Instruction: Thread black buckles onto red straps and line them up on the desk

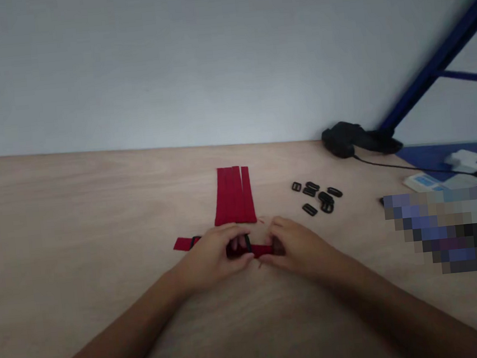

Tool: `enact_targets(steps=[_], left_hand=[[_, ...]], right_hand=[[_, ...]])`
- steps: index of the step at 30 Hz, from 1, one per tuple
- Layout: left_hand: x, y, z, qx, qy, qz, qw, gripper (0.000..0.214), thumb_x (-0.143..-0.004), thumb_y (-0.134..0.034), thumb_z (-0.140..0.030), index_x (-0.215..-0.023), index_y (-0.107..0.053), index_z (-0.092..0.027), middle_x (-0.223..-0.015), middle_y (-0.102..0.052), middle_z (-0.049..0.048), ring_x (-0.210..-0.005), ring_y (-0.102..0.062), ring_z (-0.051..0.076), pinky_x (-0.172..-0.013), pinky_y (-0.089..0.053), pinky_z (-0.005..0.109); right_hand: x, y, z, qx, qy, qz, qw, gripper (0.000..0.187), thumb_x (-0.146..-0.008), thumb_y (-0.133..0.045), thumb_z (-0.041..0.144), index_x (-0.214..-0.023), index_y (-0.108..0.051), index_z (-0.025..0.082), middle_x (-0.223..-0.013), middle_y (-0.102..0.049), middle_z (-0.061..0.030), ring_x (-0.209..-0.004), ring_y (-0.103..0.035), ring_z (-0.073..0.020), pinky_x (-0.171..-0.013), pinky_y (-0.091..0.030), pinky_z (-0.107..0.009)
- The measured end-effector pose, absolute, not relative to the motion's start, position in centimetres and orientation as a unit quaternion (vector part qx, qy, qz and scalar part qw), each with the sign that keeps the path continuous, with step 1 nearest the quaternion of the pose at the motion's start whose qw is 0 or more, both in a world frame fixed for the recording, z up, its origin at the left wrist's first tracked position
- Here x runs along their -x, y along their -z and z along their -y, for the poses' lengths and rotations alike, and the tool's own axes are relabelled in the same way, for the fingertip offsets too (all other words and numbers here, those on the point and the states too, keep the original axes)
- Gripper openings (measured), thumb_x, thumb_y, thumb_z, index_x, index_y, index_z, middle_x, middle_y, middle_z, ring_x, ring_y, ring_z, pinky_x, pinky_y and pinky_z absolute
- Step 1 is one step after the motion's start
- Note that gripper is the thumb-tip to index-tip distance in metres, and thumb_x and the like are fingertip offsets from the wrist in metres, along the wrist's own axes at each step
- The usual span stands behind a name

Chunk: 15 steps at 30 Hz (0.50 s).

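Note:
Between my hands is a red webbing strap (262, 250) with a black buckle (248, 243) on it. My left hand (212, 254) is closed, its thumb and fingers pinching the buckle's edge. The strap's tail (182, 244) sticks out to the left of that hand, and a second black slider (195, 241) sits on it, partly covered. My right hand (293, 247) pinches the strap on the other side, its fingertips curled over the end. Just beyond my hands, several red straps (234, 196) lie flat side by side.
Several loose black buckles (308, 191) are scattered on the wooden table (98, 215) to the right of the straps. A black device (356, 138) with a cable stands by the wall at the back right. Papers (426, 181) and a blurred-out patch (446, 232) lie at the right.

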<state>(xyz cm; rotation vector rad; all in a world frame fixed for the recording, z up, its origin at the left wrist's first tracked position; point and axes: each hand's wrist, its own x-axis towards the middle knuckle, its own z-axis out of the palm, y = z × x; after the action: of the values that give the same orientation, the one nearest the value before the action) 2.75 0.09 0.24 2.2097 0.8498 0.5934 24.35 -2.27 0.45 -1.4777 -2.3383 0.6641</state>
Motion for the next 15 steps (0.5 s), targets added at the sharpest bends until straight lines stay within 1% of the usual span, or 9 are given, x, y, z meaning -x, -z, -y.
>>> enact_targets(steps=[2,4,6,8,10,12,15], left_hand=[[-2.78,-0.29,0.0,-0.852,-0.231,-0.317,0.347,0.035,-0.08,-0.062,-0.019,-0.116,-0.062,-0.019,-0.099,-0.067,0.0037,-0.081,-0.06,0.016,-0.074,-0.047,0.027],[-2.84,-0.37,0.09,-0.852,-0.234,-0.307,0.355,0.037,-0.081,-0.062,-0.018,-0.118,-0.061,-0.021,-0.106,-0.067,0.0047,-0.086,-0.061,0.017,-0.079,-0.048,0.029],[-2.93,-0.44,0.16,-0.851,-0.24,-0.293,0.364,0.039,-0.081,-0.062,-0.017,-0.12,-0.06,-0.022,-0.111,-0.067,0.0051,-0.092,-0.062,0.018,-0.084,-0.048,0.031],[-3.01,-0.46,0.16,-0.849,-0.246,-0.279,0.375,0.04,-0.081,-0.062,-0.017,-0.12,-0.06,-0.023,-0.113,-0.067,0.0051,-0.096,-0.062,0.02,-0.086,-0.048,0.031],[-3.03,-0.4,0.11,-0.846,-0.252,-0.27,0.386,0.04,-0.081,-0.063,-0.018,-0.12,-0.061,-0.023,-0.112,-0.067,0.0055,-0.098,-0.062,0.02,-0.087,-0.048,0.032],[-2.98,-0.3,0.04,-0.839,-0.255,-0.268,0.399,0.04,-0.081,-0.063,-0.018,-0.121,-0.061,-0.022,-0.112,-0.068,0.0057,-0.097,-0.062,0.02,-0.086,-0.049,0.031],[-2.85,-0.18,-0.02,-0.826,-0.257,-0.267,0.425,0.042,-0.082,-0.061,-0.017,-0.124,-0.059,-0.022,-0.111,-0.068,0.0047,-0.091,-0.063,0.017,-0.081,-0.049,0.028]], right_hand=[[-24.33,-0.44,2.29,0.513,-0.271,0.797,0.166,0.014,-0.072,-0.069,0.022,-0.075,-0.055,0.018,-0.084,-0.063,-0.0038,-0.076,-0.056,-0.0192,-0.069,-0.043,-0.029],[-24.29,-0.46,2.31,0.496,-0.346,0.768,0.209,0.012,-0.074,-0.065,0.018,-0.074,-0.052,0.019,-0.076,-0.061,0.0004,-0.069,-0.056,-0.0156,-0.064,-0.042,-0.026],[-24.22,-0.45,2.31,0.465,-0.439,0.722,0.264,0.01,-0.077,-0.063,0.019,-0.078,-0.053,0.019,-0.076,-0.061,0.002,-0.068,-0.056,-0.0135,-0.063,-0.043,-0.025],[-24.19,-0.4,2.23,0.443,-0.522,0.666,0.296,0.012,-0.079,-0.064,0.025,-0.083,-0.056,0.018,-0.074,-0.061,0.0022,-0.066,-0.057,-0.0121,-0.061,-0.044,-0.024],[-24.23,-0.37,2.12,0.429,-0.594,0.613,0.295,0.019,-0.08,-0.067,0.033,-0.086,-0.06,0.016,-0.07,-0.062,0.0019,-0.06,-0.057,-0.0108,-0.059,-0.045,-0.023],[-24.31,-0.39,2.03,0.411,-0.646,0.576,0.286,0.025,-0.079,-0.069,0.037,-0.089,-0.063,0.015,-0.071,-0.065,0.0004,-0.06,-0.06,-0.0107,-0.061,-0.047,-0.024],[-24.35,-0.42,2.02,0.394,-0.67,0.558,0.291,0.028,-0.077,-0.072,0.034,-0.096,-0.064,0.015,-0.077,-0.068,-0.0007,-0.067,-0.064,-0.0111,-0.069,-0.049,-0.026]])
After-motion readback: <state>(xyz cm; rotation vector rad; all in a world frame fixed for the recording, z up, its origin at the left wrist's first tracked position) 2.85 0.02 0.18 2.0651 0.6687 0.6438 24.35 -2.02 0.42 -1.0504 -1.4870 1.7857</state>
